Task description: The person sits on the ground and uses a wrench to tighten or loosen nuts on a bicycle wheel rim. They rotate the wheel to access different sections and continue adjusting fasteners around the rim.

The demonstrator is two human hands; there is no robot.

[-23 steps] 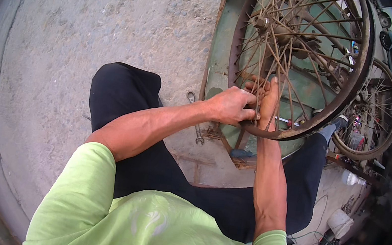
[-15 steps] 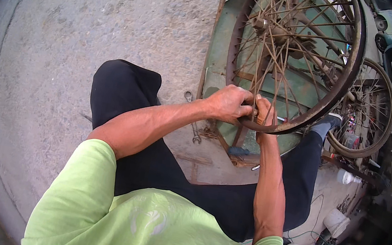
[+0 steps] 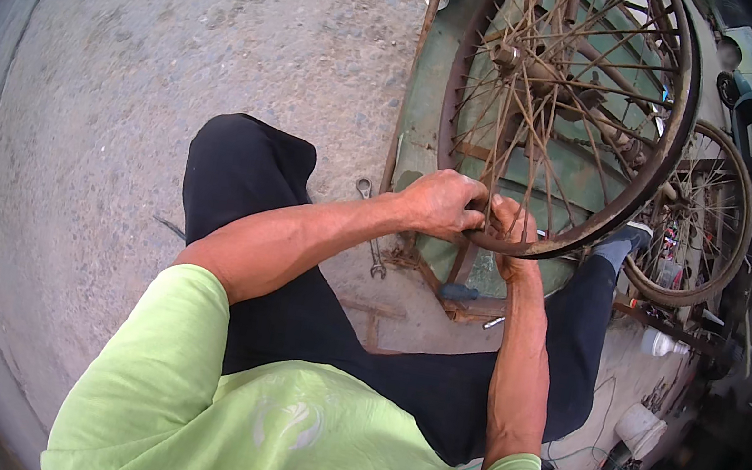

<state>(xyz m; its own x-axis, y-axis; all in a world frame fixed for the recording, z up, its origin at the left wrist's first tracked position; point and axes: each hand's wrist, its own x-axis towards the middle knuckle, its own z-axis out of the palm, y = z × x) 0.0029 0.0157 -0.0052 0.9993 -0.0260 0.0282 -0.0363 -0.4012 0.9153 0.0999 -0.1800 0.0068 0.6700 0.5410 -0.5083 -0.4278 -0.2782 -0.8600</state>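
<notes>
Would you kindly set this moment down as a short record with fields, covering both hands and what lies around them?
left hand: left hand closed over the near rim of the rusty spoked wheel
right hand: right hand gripping the same rim, close beside the left hand
wheel: rusty, no tyre visible, upright against a green metal frame
behind: second wheel to the right
ground: concrete floor; wrench lying near the left forearm
clothing: green shirt, black trousers

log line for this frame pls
left hand: gripping rusty wheel rim at near edge | right hand: on rim beside it | wrench: on concrete by knee | second wheel: behind
</notes>
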